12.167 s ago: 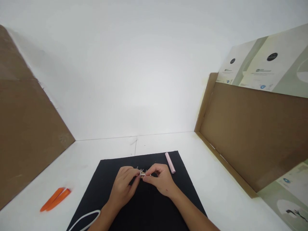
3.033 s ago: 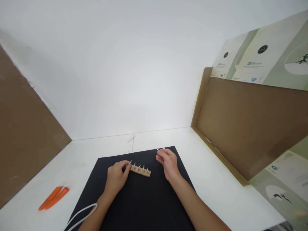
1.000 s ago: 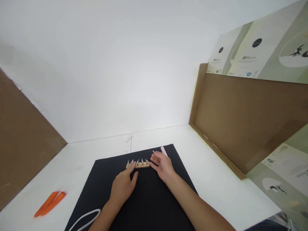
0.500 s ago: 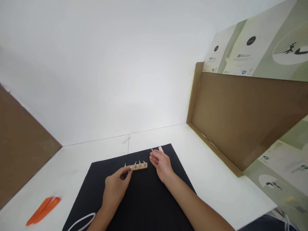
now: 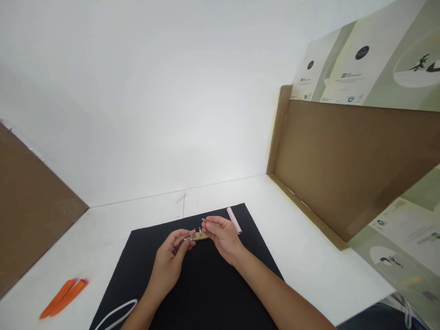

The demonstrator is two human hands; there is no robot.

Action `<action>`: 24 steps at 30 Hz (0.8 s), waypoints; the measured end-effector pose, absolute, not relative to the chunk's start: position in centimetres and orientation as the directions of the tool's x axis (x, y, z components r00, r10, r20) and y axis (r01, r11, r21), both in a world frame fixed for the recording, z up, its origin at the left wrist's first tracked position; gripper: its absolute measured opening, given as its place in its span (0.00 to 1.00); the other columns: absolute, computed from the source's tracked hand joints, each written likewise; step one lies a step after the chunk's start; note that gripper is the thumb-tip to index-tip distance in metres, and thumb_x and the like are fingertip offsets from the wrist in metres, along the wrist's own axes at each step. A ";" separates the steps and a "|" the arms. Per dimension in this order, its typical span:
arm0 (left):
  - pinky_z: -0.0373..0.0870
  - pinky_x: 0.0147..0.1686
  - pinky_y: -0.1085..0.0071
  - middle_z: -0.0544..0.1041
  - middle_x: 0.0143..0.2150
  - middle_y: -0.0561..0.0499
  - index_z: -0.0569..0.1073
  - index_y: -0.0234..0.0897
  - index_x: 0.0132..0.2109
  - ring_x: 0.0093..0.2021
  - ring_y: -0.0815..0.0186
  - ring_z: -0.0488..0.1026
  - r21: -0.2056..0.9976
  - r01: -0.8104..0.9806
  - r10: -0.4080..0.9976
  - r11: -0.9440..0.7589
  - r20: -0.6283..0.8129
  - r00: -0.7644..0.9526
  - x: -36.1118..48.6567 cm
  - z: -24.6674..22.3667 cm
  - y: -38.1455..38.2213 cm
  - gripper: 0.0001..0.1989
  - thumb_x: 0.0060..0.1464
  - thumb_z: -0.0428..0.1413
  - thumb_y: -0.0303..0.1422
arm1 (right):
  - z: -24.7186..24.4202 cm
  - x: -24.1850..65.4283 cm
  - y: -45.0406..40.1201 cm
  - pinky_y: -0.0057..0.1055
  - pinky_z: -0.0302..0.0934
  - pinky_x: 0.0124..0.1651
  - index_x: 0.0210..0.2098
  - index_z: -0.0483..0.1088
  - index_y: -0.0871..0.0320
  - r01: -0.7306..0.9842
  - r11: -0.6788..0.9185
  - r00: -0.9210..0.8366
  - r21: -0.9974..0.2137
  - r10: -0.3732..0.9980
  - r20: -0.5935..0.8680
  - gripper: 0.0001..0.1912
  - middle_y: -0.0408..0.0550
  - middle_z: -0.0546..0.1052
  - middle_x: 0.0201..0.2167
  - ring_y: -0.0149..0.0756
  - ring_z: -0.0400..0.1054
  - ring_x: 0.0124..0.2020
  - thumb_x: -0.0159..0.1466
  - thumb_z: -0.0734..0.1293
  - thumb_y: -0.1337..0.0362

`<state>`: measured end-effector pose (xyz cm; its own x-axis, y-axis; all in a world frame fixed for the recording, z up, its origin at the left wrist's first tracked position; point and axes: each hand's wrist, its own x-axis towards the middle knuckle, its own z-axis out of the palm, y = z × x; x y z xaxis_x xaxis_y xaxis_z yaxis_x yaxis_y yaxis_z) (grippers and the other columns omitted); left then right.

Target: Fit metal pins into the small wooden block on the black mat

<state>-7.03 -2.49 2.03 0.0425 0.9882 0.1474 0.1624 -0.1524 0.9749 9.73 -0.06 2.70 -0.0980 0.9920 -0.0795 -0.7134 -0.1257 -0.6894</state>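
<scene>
Though narrow, a pale wooden strip [image 5: 200,237] with metal pins [image 5: 200,230]

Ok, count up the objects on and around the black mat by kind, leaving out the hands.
Orange plastic pry tools: 2
Pink tube: 1
White cable: 1
Wooden strip with metal pins: 1
Total: 5
</scene>
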 end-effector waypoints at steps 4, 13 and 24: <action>0.75 0.46 0.63 0.79 0.49 0.42 0.70 0.35 0.48 0.43 0.60 0.78 0.980 0.154 0.992 -0.126 0.122 0.037 -7.2 2.4 -2.5 0.19 0.57 0.55 0.44 | 2.8 9.6 -0.4 0.30 0.67 0.42 0.33 0.77 0.62 -0.703 -0.123 -0.168 -0.700 0.986 -0.004 0.18 0.46 0.81 0.27 0.30 0.74 0.29 0.47 0.80 0.61; 0.74 0.44 0.66 0.80 0.45 0.45 0.73 0.37 0.43 0.42 0.61 0.77 0.954 0.220 0.978 -0.205 0.206 0.019 -7.0 2.7 -2.9 0.14 0.58 0.54 0.43 | 2.3 9.0 -1.3 0.34 0.67 0.45 0.28 0.76 0.60 -0.630 -0.098 -0.269 -0.770 0.958 0.098 0.10 0.47 0.82 0.30 0.34 0.77 0.33 0.47 0.79 0.68; 0.73 0.50 0.63 0.81 0.46 0.44 0.74 0.36 0.41 0.46 0.58 0.78 0.977 0.106 0.981 -0.187 0.190 -0.023 -6.5 2.7 -3.2 0.14 0.55 0.57 0.43 | 1.7 8.6 -1.0 0.34 0.67 0.41 0.26 0.75 0.61 -0.585 -0.110 -0.157 -0.804 0.987 -0.021 0.13 0.48 0.82 0.27 0.36 0.76 0.30 0.44 0.80 0.66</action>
